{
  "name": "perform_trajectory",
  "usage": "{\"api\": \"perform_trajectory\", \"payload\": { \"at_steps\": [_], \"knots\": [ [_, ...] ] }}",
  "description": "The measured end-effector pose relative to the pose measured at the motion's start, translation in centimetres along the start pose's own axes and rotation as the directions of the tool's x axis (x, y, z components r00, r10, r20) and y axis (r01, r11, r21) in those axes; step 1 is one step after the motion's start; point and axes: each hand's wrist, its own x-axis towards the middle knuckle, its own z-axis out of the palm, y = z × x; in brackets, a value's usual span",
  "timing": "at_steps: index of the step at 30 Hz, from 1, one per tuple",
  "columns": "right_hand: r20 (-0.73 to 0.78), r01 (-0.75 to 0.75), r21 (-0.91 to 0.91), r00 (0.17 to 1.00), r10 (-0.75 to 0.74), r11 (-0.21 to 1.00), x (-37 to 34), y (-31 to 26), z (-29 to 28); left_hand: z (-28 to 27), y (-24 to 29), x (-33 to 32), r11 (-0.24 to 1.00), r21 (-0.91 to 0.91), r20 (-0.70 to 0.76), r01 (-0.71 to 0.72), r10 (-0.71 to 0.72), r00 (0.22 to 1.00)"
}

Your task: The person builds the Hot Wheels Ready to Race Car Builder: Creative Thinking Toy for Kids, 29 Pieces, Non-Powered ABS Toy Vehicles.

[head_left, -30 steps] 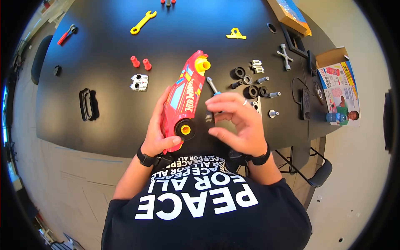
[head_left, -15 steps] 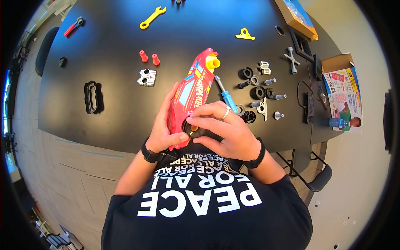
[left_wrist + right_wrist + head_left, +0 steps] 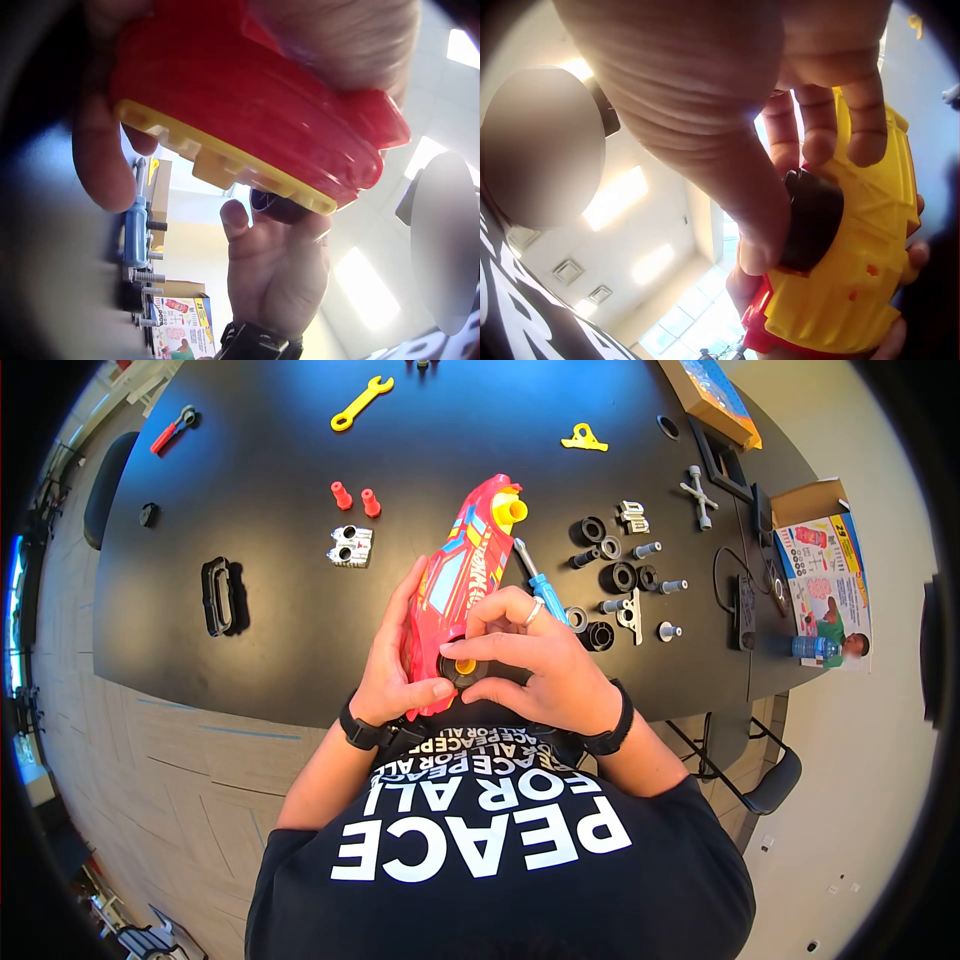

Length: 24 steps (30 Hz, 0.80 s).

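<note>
The left hand (image 3: pixel 390 675) grips a red toy car body (image 3: pixel 445 585) on its side, thumb near the lower end. Its underside (image 3: pixel 862 240) is yellow in the right wrist view. A black wheel (image 3: pixel 460 672) sits at the car's lower end around a yellow hub. With thumb and fingers, the right hand (image 3: pixel 545 670) pinches that wheel; the same wheel (image 3: pixel 814 221) shows beneath the thumb in the right wrist view. At the upper end a yellow hub (image 3: pixel 511 512) has no wheel on it. A blue screwdriver (image 3: pixel 548 598) lies just right of the car.
Loose wheels (image 3: pixel 622 575), grey bolts (image 3: pixel 673 587) and silver parts (image 3: pixel 633 517) lie at the right. Further off are a yellow wrench (image 3: pixel 362 403) and a cross wrench (image 3: pixel 698 498). Red pieces (image 3: pixel 371 503), a silver engine block (image 3: pixel 350 547) and a black frame (image 3: pixel 216 597) lie left.
The right hand has moved left from beside the screwdriver onto the wheel and now pinches it. The screwdriver lies on the table. The left hand still grips the car.
</note>
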Motion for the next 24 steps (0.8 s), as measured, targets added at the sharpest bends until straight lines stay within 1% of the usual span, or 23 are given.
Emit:
{"api": "perform_trajectory", "payload": {
  "at_steps": [4,8,10,11,12,13,14,15,16,17,19,21,24],
  "knots": [
    [0.014,-0.018,0.046,1.0,0.017,0.999,0.1,0.1,-0.3,-0.4,-0.2,0.0,0.999,0.037,0.027,-0.014,0.013,1.0],
    [0.018,-0.044,0.037,0.999,0.044,0.998,0.2,-0.2,-0.6,0.0,0.1,0.0,0.999,0.045,0.013,0.026,-0.027,1.0],
    [0.031,-0.103,0.009,0.994,0.103,0.995,0.3,-0.4,-0.7,0.1,0.4,0.1,0.998,0.048,0.009,0.041,-0.041,0.999],
    [0.032,-0.1,0.009,0.994,0.1,0.995,0.2,-0.3,-0.5,0.2,0.5,0.2,0.999,0.02,0.043,0.045,-0.046,0.998],
    [-0.009,-0.12,-0.01,0.993,0.12,0.993,0.0,-0.1,-0.2,0.3,0.7,0.2,0.999,-0.008,0.075,0.05,-0.049,0.996],
    [-0.049,-0.142,-0.026,0.989,0.141,0.99,-0.2,0.2,0.1,0.4,1.1,0.2,0.999,-0.007,0.073,0.048,-0.048,0.996],
    [-0.047,-0.142,-0.024,0.989,0.14,0.99,-0.3,0.3,0.5,0.7,1.5,0.2,0.996,-0.018,0.075,0.091,-0.089,0.993],
    [-0.097,-0.112,-0.006,0.989,0.111,0.994,-0.5,0.4,1.0,0.8,1.7,0.1,0.991,-0.029,0.078,0.134,-0.131,0.988],
    [-0.148,-0.083,0.01,0.985,0.083,0.997,-0.6,0.6,1.3,0.7,1.6,0.0,0.99,-0.03,0.078,0.134,-0.132,0.988],
    [-0.148,-0.084,0.01,0.985,0.084,0.996,-0.9,0.8,1.7,0.5,1.5,-0.1,0.993,-0.018,0.087,0.119,-0.117,0.989],
    [-0.233,-0.002,-0.033,0.972,-0.006,0.999,-1.4,1.3,2.2,0.4,1.2,-0.1,0.995,-0.006,0.098,0.104,-0.103,0.99],
    [-0.253,0.014,-0.035,0.967,-0.022,0.999,-1.9,1.9,2.6,0.2,0.9,-0.1,0.999,0.006,0.131,0.038,-0.039,0.991],
    [-0.288,0.035,-0.028,0.957,-0.042,0.999,-2.2,2.0,3.1,-0.7,-0.2,-0.3,0.999,0.04,0.145,0.027,-0.032,0.989]
  ]
}}
